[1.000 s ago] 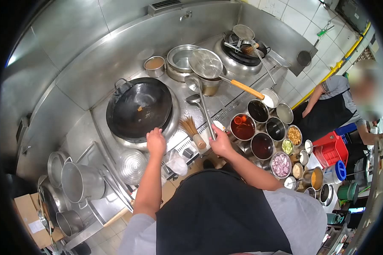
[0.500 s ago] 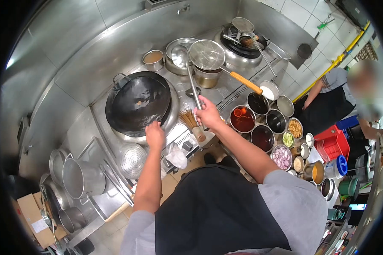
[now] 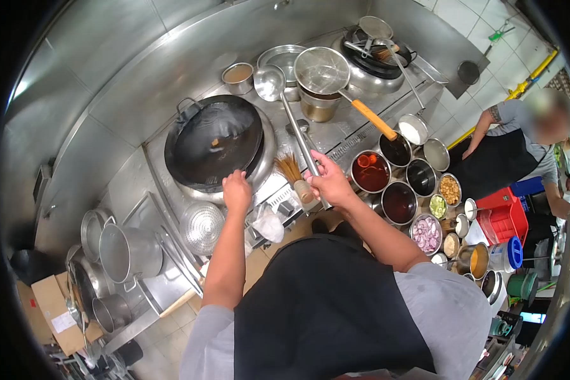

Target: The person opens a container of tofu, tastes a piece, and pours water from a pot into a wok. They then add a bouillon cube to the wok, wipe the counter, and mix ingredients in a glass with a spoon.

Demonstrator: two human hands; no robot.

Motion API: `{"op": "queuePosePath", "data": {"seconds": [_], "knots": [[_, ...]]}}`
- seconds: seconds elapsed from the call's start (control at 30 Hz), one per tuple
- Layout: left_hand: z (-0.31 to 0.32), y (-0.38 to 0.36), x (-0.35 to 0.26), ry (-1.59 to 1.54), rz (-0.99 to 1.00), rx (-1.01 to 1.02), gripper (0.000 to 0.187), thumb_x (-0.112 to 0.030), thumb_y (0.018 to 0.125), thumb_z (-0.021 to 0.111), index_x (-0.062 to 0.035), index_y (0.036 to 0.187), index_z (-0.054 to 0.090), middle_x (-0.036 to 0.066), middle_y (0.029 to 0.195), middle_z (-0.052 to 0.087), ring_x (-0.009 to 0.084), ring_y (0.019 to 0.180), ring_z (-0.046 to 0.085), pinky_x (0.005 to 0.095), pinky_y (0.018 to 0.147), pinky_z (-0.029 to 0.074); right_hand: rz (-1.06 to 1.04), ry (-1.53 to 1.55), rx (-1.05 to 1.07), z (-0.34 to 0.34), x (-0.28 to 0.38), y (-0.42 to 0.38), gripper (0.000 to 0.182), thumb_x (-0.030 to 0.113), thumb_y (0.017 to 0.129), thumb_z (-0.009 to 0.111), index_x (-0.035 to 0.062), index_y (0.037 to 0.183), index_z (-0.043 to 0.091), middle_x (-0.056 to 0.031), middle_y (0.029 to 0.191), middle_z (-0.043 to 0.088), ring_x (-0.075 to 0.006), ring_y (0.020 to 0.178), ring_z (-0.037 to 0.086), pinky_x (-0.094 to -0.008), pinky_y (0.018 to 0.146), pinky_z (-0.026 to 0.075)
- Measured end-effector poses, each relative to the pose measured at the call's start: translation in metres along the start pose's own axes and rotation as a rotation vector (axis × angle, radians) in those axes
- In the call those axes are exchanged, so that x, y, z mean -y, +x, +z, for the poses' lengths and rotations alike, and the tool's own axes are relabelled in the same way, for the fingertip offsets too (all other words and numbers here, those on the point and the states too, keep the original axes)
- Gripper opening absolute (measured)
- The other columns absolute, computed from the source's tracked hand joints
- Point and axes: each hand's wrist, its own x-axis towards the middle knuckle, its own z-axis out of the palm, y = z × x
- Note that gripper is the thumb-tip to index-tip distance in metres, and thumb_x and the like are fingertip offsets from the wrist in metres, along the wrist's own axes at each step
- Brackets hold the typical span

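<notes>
A black wok (image 3: 202, 155) sits on the burner, a small brown bit at its middle. My left hand (image 3: 237, 191) is closed at its near rim; the exact grip is partly hidden. In my right hand (image 3: 330, 182) is the long handle of a metal ladle (image 3: 270, 83). The ladle's bowl is raised over the stove between the wok and a wire strainer (image 3: 322, 68), which rests on a metal pot (image 3: 318, 109). Just left of my right hand stands a bamboo brush (image 3: 291, 170). A perforated skimmer (image 3: 202, 228) lies below the wok, beside my left forearm.
Pots of dark sauce (image 3: 399, 201) and bowls of chopped ingredients (image 3: 426, 234) crowd the right side. A pot of brown liquid (image 3: 237, 76) stands behind the wok. Another person (image 3: 506, 152) stands at the far right. Large pots (image 3: 130, 253) are at left.
The view has shifted slightly. The ladle's bowl has moved left, away from the strainer and nearer the wok. My left hand stays at the wok's rim.
</notes>
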Motion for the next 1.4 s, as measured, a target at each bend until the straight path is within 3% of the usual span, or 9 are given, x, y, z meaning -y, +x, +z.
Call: {"op": "queuePosePath", "data": {"seconds": [0.17,0.27,0.37,0.63,0.77,0.93,1.07,1.2,1.4], "knots": [[0.008,0.002,0.009,-0.052,0.023,0.004,0.021,-0.021,0.101,0.058,-0.0027,0.094,0.065,0.023,0.092,0.069,0.0452,0.091,0.061,0.0548,0.087,0.047,-0.251,-0.55,-0.07,-0.02,-0.064,0.001,0.069,-0.004,0.092,0.062,0.0018,0.157,0.041,-0.0078,0.105,0.067,-0.0144,0.083,0.064,-0.0297,0.078,0.055],[0.002,0.002,0.003,-0.093,0.003,-0.009,0.023,-0.023,0.102,0.057,-0.0026,0.094,0.065,0.022,0.091,0.07,0.0444,0.09,0.063,0.0538,0.089,0.047,-0.273,-0.72,-0.098,-0.031,-0.071,-0.013,0.075,-0.006,0.082,0.058,0.0036,0.156,0.045,-0.0225,0.127,0.068,-0.025,0.11,0.07,-0.0364,0.102,0.051],[0.003,0.001,0.009,-0.078,0.031,-0.034,0.025,-0.025,0.103,0.056,-0.0039,0.094,0.066,0.02,0.09,0.071,0.0417,0.089,0.066,0.0534,0.087,0.051,-0.315,-1.027,-0.135,-0.054,-0.102,0.0,0.077,-0.004,0.083,0.063,0.0113,0.156,0.045,-0.0234,0.117,0.066,-0.0425,0.107,0.065,-0.0465,0.098,0.052],[-0.008,0.014,0.01,0.046,0.03,0.134,0.022,-0.025,0.101,0.057,-0.0071,0.095,0.068,0.019,0.089,0.074,0.0394,0.088,0.072,0.0537,0.076,0.057,-0.033,-1.508,-0.157,-0.095,-0.165,0.03,0.079,0.006,0.088,0.064,0.0197,0.161,0.038,-0.0215,0.125,0.061,-0.0416,0.112,0.064,-0.0512,0.094,0.053],[-0.017,0.018,0.005,0.005,-0.048,0.282,0.018,-0.02,0.099,0.056,-0.0083,0.103,0.069,0.022,0.099,0.075,0.0424,0.096,0.071,0.0545,0.084,0.055,0.135,-1.455,-0.107,-0.094,-0.167,0.018,0.074,0.009,0.089,0.066,0.0149,0.158,0.041,-0.0212,0.126,0.059,-0.0424,0.114,0.063,-0.0519,0.094,0.053],[-0.028,0.017,-0.007,0.008,-0.033,0.305,0.022,-0.023,0.103,0.053,-0.0062,0.101,0.066,0.025,0.098,0.073,0.0468,0.097,0.069,0.0585,0.083,0.052,-0.444,-1.339,-0.308,-0.078,-0.174,-0.038,0.049,0.001,0.087,0.063,0.0038,0.135,0.062,-0.0178,0.12,0.062,-0.0384,0.112,0.062,-0.0494,0.092,0.052],[-0.026,0.019,-0.01,0.02,-0.074,0.348,0.03,-0.03,0.105,0.05,-0.0068,0.11,0.068,0.026,0.107,0.073,0.0494,0.102,0.067,0.0588,0.086,0.052,-0.297,-0.905,-0.316,-0.084,-0.202,-0.101,0.043,-0.007,0.089,0.054,0.0059,0.128,0.066,-0.0189,0.103,0.066,-0.0378,0.097,0.066,-0.0448,0.09,0.054],[-0.015,0.022,0.006,0.046,0.002,0.375,0.042,-0.037,0.104,0.051,-0.0045,0.122,0.07,0.027,0.113,0.071,0.0493,0.106,0.067,0.0549,0.09,0.053,-0.189,-0.928,-0.515,-0.11,-0.235,-0.18,0.036,-0.002,0.089,0.056,0.0045,0.121,0.068,-0.0188,0.106,0.068,-0.0403,0.102,0.066,-0.0476,0.093,0.053],[0.021,0.038,0.053,0.071,0.382,0.302,0.045,-0.034,0.107,0.045,0.0021,0.123,0.066,0.031,0.117,0.067,0.0514,0.108,0.062,0.0551,0.092,0.049,-0.055,-0.887,-0.782,-0.152,-0.263,-0.301,0.033,-0.001,0.086,0.058,0.0013,0.117,0.068,-0.0204,0.11,0.067,-0.0397,0.109,0.063,-0.0479,0.096,0.053]]}}
